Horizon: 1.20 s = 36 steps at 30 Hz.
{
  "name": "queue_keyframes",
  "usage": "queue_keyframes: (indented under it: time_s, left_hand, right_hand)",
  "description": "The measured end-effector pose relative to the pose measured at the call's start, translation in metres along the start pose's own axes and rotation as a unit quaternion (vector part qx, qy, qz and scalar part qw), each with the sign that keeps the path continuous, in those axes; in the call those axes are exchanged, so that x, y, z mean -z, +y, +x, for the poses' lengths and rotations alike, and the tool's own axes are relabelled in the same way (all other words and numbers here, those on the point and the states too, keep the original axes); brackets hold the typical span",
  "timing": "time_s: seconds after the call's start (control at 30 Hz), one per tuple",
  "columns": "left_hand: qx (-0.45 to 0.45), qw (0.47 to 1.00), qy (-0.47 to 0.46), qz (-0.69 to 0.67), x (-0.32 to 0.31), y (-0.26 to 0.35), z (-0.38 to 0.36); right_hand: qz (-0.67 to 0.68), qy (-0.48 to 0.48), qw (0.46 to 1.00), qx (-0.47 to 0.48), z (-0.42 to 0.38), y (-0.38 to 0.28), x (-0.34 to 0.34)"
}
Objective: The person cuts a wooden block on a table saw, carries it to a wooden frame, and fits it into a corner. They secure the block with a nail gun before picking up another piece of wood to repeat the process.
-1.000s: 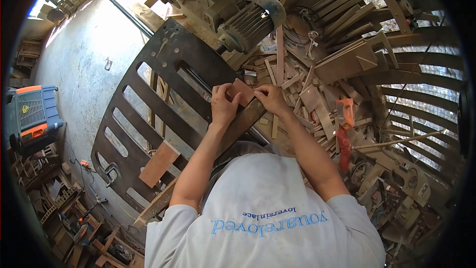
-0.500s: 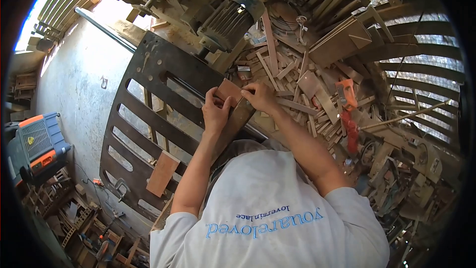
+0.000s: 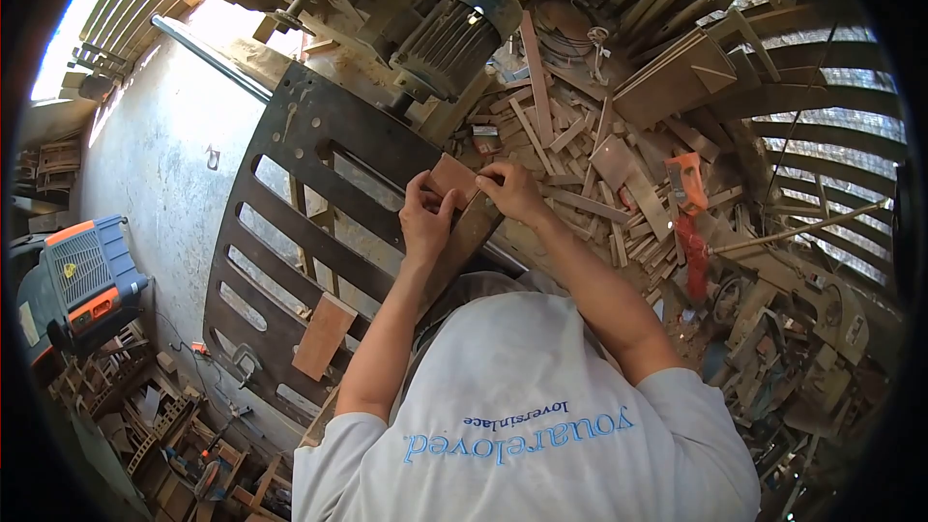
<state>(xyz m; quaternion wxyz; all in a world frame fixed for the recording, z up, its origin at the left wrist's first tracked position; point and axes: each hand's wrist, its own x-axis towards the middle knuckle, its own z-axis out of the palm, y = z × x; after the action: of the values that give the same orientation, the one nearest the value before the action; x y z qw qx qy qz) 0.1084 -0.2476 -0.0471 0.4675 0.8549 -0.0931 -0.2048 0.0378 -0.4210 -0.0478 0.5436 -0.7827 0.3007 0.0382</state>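
Observation:
A small reddish-brown wooden board (image 3: 451, 177) is held between my two hands, above the edge of a dark slotted bench (image 3: 280, 140). My left hand (image 3: 426, 222) grips its left and near side, with thumb and fingers bent around it. At the right corner, my right hand (image 3: 514, 192) pinches the board with thumb and fingertips. A second, larger wooden board (image 3: 325, 336) lies on the bench slats to the left of my left forearm.
Beyond my hands stands a dusty electric motor (image 3: 459, 39). Loose wood offcuts (image 3: 570, 140) are heaped on the right, near an orange-handled tool (image 3: 686, 184). A metal clamp (image 3: 247, 364) sits at the bench's near left edge. A blue-grey and orange machine (image 3: 82, 275) stands far left.
The whole view has shifted slightly, so the surroundings appear a little further right. Both hands keep their hold on the small board, with hardly any movement.

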Motion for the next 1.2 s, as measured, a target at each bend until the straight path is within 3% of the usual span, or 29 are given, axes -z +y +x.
queue_keyframes:
  time_s: [0.27, 0.33, 0.43, 0.5, 0.57, 0.73, 1.2]
  left_hand:
    - [0.005, 1.0, -0.014, -0.005, 0.003, -0.002, 0.004]
    - [0.003, 1.0, -0.013, -0.01, 0.002, -0.004, 0.005]
    - [0.001, 1.0, -0.009, -0.016, 0.003, -0.007, 0.006]
    - [-0.005, 1.0, -0.003, -0.019, 0.002, -0.01, 0.007]
    - [0.008, 1.0, 0.002, -0.023, 0.003, -0.013, 0.009]
    - [0.004, 0.999, 0.004, -0.032, 0.009, -0.017, 0.02]
    - [0.013, 0.999, 0.007, -0.044, 0.034, -0.019, 0.055]
  right_hand:
    - [-0.014, -0.002, 0.999, -0.04, -0.003, -0.011, -0.001]
    - [-0.126, 0.167, 0.966, 0.152, -0.013, -0.014, -0.013]
    - [-0.102, 0.118, 0.951, 0.266, -0.037, -0.05, -0.022]
    - [-0.134, 0.039, 0.948, 0.285, -0.049, -0.055, -0.031]
    - [-0.169, 0.019, 0.948, 0.268, -0.055, -0.052, -0.043]
    - [-0.225, 0.087, 0.913, 0.329, -0.05, -0.053, -0.055]
    - [-0.209, 0.071, 0.927, 0.304, -0.019, -0.071, -0.074]
